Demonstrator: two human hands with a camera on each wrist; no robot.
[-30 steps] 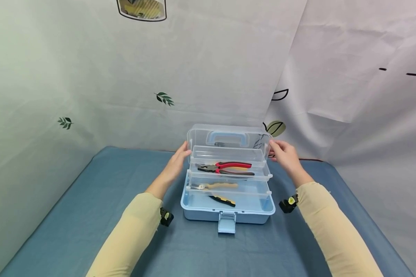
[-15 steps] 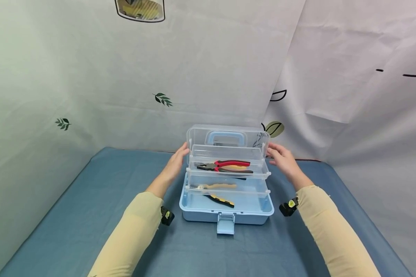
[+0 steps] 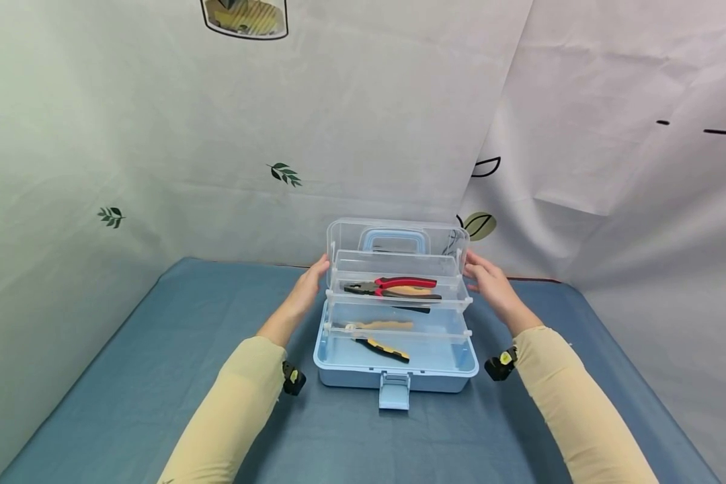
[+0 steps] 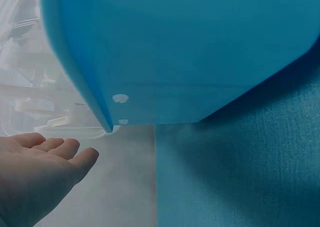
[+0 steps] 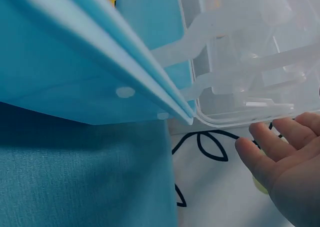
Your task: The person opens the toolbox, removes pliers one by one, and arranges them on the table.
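Note:
A light blue toolbox (image 3: 393,378) stands on the table in the head view, its clear lid (image 3: 393,227) raised and tipped back. Clear stepped trays are spread above the base. The upper tray (image 3: 454,290) carries red-and-black pliers (image 3: 407,282). Beneath the lower tray (image 3: 435,334), tan-handled pliers (image 3: 387,325) show through the plastic, and a yellow-and-black handle (image 3: 384,349) lies in the base. My left hand (image 3: 302,289) rests with loosely extended fingers against the lid's left side. On the right, my right hand (image 3: 493,282) has its relaxed fingertips at the lid's edge; neither hand grips anything.
A front latch (image 3: 394,391) hangs down from the base. Blue cloth (image 3: 157,376) covers the table around the toolbox. Directly behind the table hangs a pale printed curtain (image 3: 363,121), close to the raised lid.
The trays have risen and shifted slightly backward, baring more of the yellow-and-black handle. My right hand has slid slightly lower along the lid's side, its fingers looser; the left stays nearly in place.

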